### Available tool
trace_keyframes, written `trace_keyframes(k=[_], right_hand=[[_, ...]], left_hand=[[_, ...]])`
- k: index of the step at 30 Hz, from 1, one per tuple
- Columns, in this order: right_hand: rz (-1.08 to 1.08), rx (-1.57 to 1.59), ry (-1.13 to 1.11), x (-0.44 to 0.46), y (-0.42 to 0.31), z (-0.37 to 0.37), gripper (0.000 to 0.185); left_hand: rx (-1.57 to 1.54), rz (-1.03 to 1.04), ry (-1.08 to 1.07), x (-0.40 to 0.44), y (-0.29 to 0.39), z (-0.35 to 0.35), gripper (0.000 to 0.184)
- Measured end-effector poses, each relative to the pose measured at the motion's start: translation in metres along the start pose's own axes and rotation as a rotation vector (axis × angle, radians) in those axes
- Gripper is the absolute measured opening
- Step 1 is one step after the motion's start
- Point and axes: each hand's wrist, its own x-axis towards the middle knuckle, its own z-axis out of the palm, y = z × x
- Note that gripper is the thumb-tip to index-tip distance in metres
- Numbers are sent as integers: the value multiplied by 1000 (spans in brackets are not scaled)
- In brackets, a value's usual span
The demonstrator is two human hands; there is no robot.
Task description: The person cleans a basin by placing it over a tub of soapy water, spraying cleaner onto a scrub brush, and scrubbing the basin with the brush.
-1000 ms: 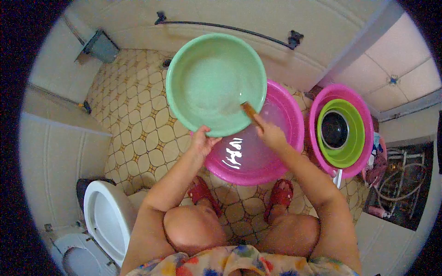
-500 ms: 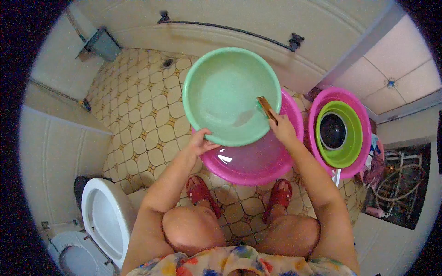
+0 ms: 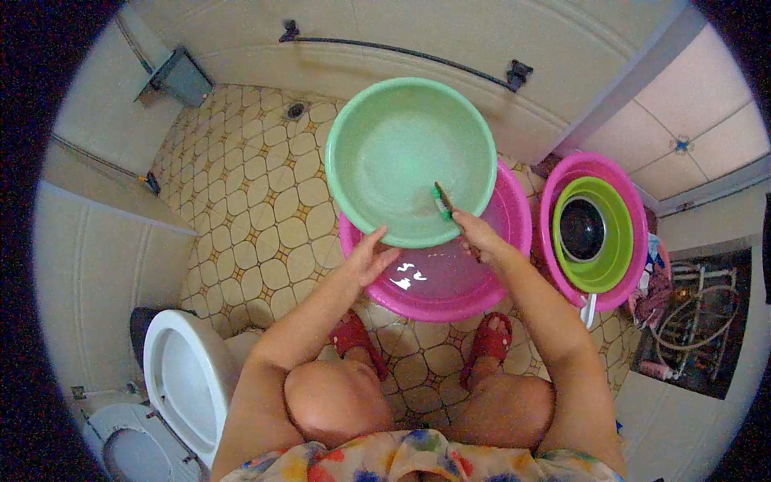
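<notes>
Fingers of the R hand [image 3: 480, 237] are wrapped tight round the near end of a brush [image 3: 443, 201], its brown back angled up & away from the hand, its green & white bristles turned toward the L side. Fingers of the L hand [image 3: 371, 255] are loosely spread, thumb apart from the rest & up at the near rim of the mint basin [image 3: 397, 157]; can't tell how firmly they press. The brush is over the near R part of the mint basin, well off its middle; can't tell from here if the bristles touch the plastic. That basin sits above & partly over the big pink tub [image 3: 426, 311], hiding its far L part; can't tell if it rests on the tub or is held clear. Cloudy water [image 3: 454, 277] shows in the tub, w/ a few bright glints nr the L hand. Feet in red slippers [image 3: 487, 344] are on the tiled floor [image 3: 241, 201], one either side, just this side of the tub. Off to the R, a 2nd pink tub [image 3: 592, 162] holds a lime basin [image 3: 617, 241], w/ a dark-bottomed bowl [image 3: 581, 228] inside that, & some clothes [image 3: 649, 299] are bunched just beside it.
</notes>
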Motion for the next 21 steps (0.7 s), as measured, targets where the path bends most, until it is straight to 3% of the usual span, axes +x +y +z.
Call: trace_keyframes(k=[1, 2, 4, 7, 10, 13, 17, 20, 21], right_hand=[[5, 8, -5, 0, 0, 2, 40], [35, 0, -15, 2, 2, 3, 40], [96, -16, -37, 6, 8, 4, 39], [3, -214, -73, 7, 16, 3, 41], [-318, -990, 115, 7, 17, -6, 42], [-237, -1223, 376, -4, 7, -13, 42], [-292, -1273, 451, 6, 21, -22, 41], [-324, -1180, 245, -1, 33, 4, 40], [-241, -1102, 92, -5, 28, 18, 43]], left_hand=[[-17, -67, 57, -2, -1, 6, 58], [-55, -80, -45, 8, -6, -1, 58], [-45, -43, -41, 10, -5, 3, 57], [46, -24, 11, 5, -5, 4, 54], [183, 9, 99, 2, -6, 7, 54], [265, 70, 137, 0, -8, 3, 54], [308, 127, 155, 2, -13, -8, 53], [285, 155, 177, 9, -22, -11, 51], [298, 164, 184, 9, -23, -9, 50]])
